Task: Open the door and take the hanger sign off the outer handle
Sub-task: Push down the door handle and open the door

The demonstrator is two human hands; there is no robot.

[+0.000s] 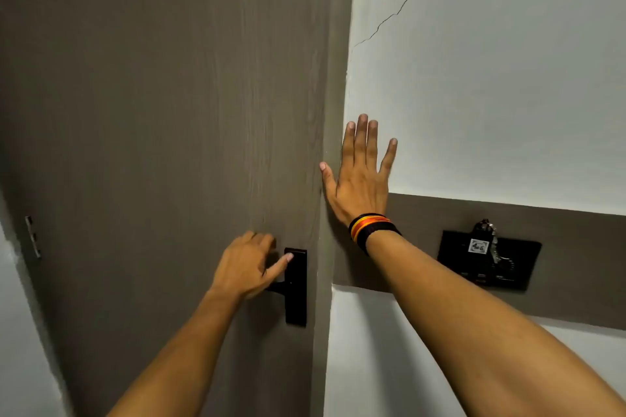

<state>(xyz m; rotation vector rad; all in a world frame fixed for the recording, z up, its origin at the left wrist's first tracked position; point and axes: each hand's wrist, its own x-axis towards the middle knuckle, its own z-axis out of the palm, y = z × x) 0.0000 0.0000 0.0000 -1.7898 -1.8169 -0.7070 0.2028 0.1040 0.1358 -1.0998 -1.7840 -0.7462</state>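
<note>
A grey-brown wooden door [162, 118] fills the left and middle of the view and stands closed in its frame [333, 85]. A black lock plate [296, 294] with a lever handle sits near the door's right edge. My left hand [249, 266] covers the lever, fingers curled around it and thumb on the plate's top. My right hand [360, 176] lies flat with fingers spread across the frame and the white wall. The hanger sign and the outer handle are hidden behind the door.
A black switch panel [487, 262] with a key card and keys hanging in it sits on the brown wall band [576, 237] to the right. A cracked white wall [491, 78] rises above it. A metal hinge [33, 237] shows at the door's left edge.
</note>
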